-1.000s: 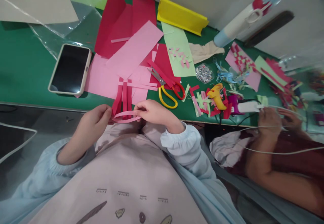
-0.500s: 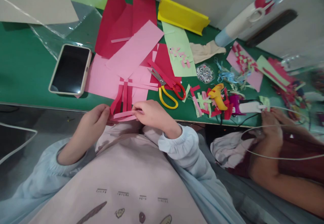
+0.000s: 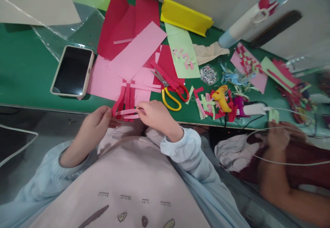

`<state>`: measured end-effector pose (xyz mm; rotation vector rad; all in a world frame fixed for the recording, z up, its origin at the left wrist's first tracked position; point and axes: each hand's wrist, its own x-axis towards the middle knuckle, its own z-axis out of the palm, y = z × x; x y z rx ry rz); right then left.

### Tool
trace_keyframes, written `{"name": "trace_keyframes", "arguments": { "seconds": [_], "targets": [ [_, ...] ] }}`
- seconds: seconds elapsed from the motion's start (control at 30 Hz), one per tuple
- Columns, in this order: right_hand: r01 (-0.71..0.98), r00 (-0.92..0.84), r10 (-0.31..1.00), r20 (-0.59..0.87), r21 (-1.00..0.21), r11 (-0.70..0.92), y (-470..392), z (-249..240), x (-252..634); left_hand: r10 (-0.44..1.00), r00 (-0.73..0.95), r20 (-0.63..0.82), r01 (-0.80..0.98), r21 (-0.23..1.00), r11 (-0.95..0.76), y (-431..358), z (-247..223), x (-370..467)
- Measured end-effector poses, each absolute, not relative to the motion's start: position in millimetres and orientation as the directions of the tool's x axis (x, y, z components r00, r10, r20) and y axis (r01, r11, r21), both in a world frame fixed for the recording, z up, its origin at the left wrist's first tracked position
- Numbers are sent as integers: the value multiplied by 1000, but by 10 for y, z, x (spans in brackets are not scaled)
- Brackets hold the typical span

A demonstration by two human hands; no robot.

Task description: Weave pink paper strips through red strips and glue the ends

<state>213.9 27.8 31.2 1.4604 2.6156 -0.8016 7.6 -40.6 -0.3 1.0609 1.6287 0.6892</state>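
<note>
At the table's front edge my left hand (image 3: pixel 99 121) pinches the lower end of a red paper strip (image 3: pixel 119 101). My right hand (image 3: pixel 152 114) has thumb and finger closed on the end of a pink paper strip (image 3: pixel 126 112), which crosses in front of several red strips (image 3: pixel 128 97). These red strips run up to a pink strip (image 3: pixel 144 86) lying across their upper ends. Scissors with yellow and red handles (image 3: pixel 171 99) lie just beyond my right hand. Pink paper (image 3: pixel 139 51) and red paper (image 3: pixel 116 32) are spread behind the strips.
A phone (image 3: pixel 72 70) lies at the left. To the right are a box of small beads (image 3: pixel 208 75), paper scraps (image 3: pixel 206 102), a yellow glue gun (image 3: pixel 222 98) and a bottle (image 3: pixel 239 26). Another person's hands (image 3: pixel 279 135) are at the far right.
My right hand has shifted slightly with the pink strip, and the lower strips now sit a little differently. The other person's hands have moved, and a green paper piece shows more at their fingers.
</note>
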Motion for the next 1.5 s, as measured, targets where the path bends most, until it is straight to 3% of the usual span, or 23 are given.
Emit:
{"name": "trace_keyframes", "arguments": {
  "seconds": [0.23, 0.4, 0.53, 0.77, 0.9, 1.2, 1.37, 1.5],
  "targets": [
    [820, -544, 791, -279, -376, 432, 277, 308, 2119, 897, -62, -438, 515, 756, 404, -414, 62, 53],
    [824, -532, 800, -277, -388, 413, 291, 277, 2128, 908, -83, -411, 800, 515, 307, -374, 165, 54],
    [826, -530, 800, -282, -386, 411, 289, 277, 2129, 942, -98, -321, 904, 367, 219, -368, 193, 39],
    [805, -562, 781, -273, -394, 443, 272, 354, 2156, 998, 53, 22, 843, 536, -56, -337, 183, 17],
    [809, -549, 791, -270, -411, 421, 275, 356, 2170, 972, 203, 117, 803, 549, -234, -291, 126, 21],
    [798, -532, 820, -211, -448, 403, 320, 344, 2175, 909, 367, 198, 809, 414, -417, -274, 7, -41],
    [792, -552, 799, -239, -452, 411, 357, 315, 2184, 857, 489, 162, 840, 176, -513, -264, -20, -27],
    [777, -569, 780, -260, -480, 407, 375, 315, 2197, 792, 558, 247, 804, 74, -590, -262, -98, -17]
  ]
}}
